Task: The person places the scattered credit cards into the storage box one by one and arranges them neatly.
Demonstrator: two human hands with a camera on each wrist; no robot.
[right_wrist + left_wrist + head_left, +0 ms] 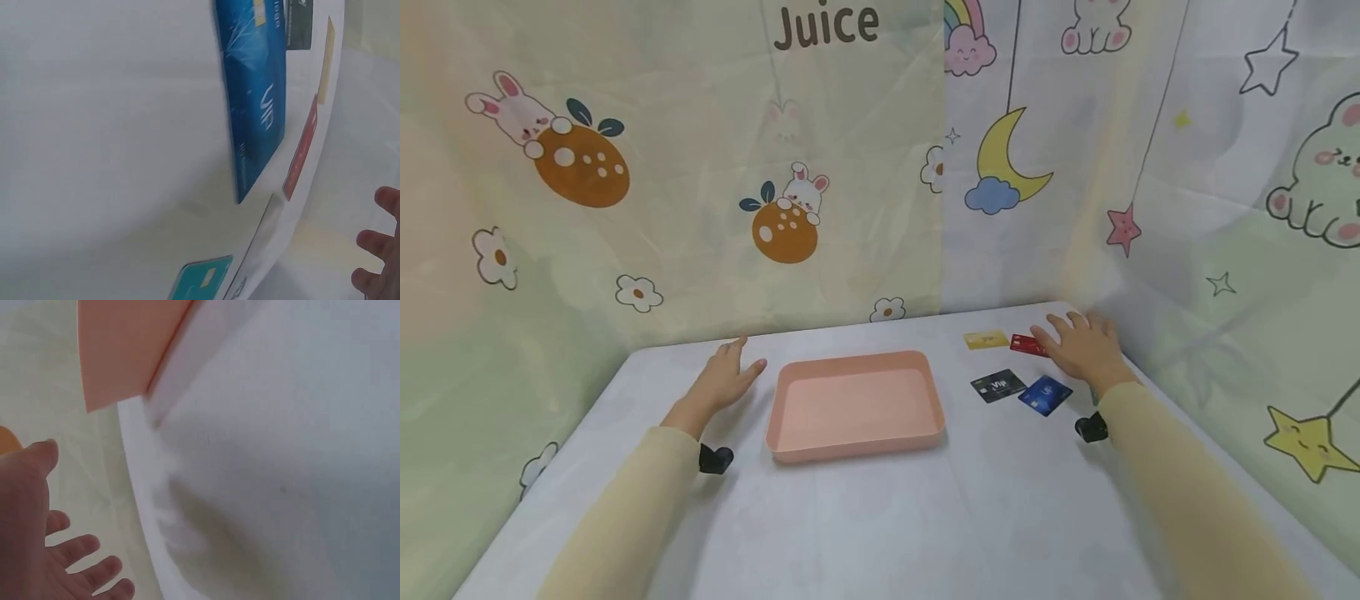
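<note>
My left hand (721, 383) hovers beside the left wall of a shallow pink tray (854, 406), fingers extended and holding nothing. The tray's side (125, 353) rises above the thumb in the left wrist view. On the right, my right hand (1084, 350) spreads its fingers over the far right of the table, touching no card that I can make out. Near it lie a blue VIP card (1045, 395), a black card (998, 386), a gold card (987, 340) and a partly covered red card (1026, 345). A teal card (203, 280) and a pale card (257, 240) appear only in the right wrist view.
The white table (880, 525) runs back to a printed cloth backdrop (692, 208). Cloth also hangs along the left and right sides. A small black wrist mount (717, 459) shows below the left hand, another mount (1092, 427) below the right.
</note>
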